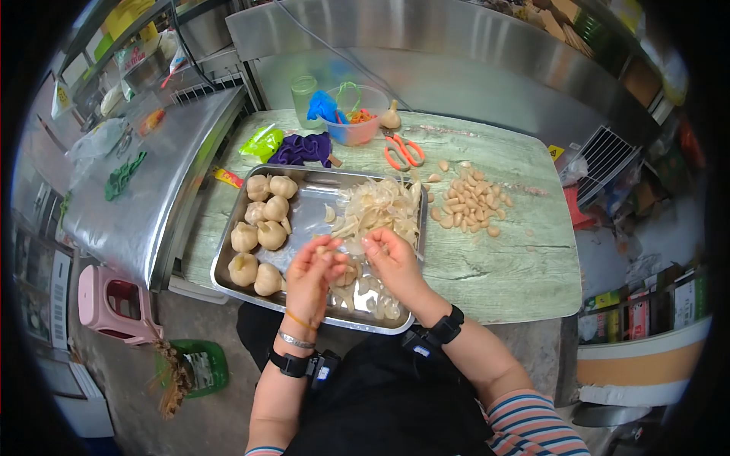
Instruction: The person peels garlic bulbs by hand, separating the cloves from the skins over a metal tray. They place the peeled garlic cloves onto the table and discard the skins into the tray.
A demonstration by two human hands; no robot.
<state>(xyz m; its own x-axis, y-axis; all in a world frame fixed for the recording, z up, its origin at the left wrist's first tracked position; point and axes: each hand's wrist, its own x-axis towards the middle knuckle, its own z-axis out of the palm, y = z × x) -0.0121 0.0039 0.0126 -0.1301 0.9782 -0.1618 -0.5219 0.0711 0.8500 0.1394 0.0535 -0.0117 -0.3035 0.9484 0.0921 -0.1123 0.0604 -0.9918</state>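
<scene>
My left hand [313, 267] is closed over the metal tray [304, 199], its fingertips pinched round what looks like a garlic clove, mostly covered by the fingers. Close by on the right, my right hand [393, 260] pinches a thin piece of garlic skin [354, 247] between thumb and forefinger. Whole garlic bulbs [271, 235] line the tray's left side. A heap of papery garlic peelings [380, 205] fills its right part, and more skins [370, 295] lie below my hands. Several peeled garlic cloves [473, 201] are piled on the table right of the tray.
Behind the tray stand a clear plastic tub [363, 134] and a glass jar [303, 99]. Orange-handled scissors [404, 152], a single garlic bulb [391, 116] and a purple cloth [303, 149] lie nearby. A steel counter [163, 182] adjoins at left; a pink stool [115, 304] stands below it.
</scene>
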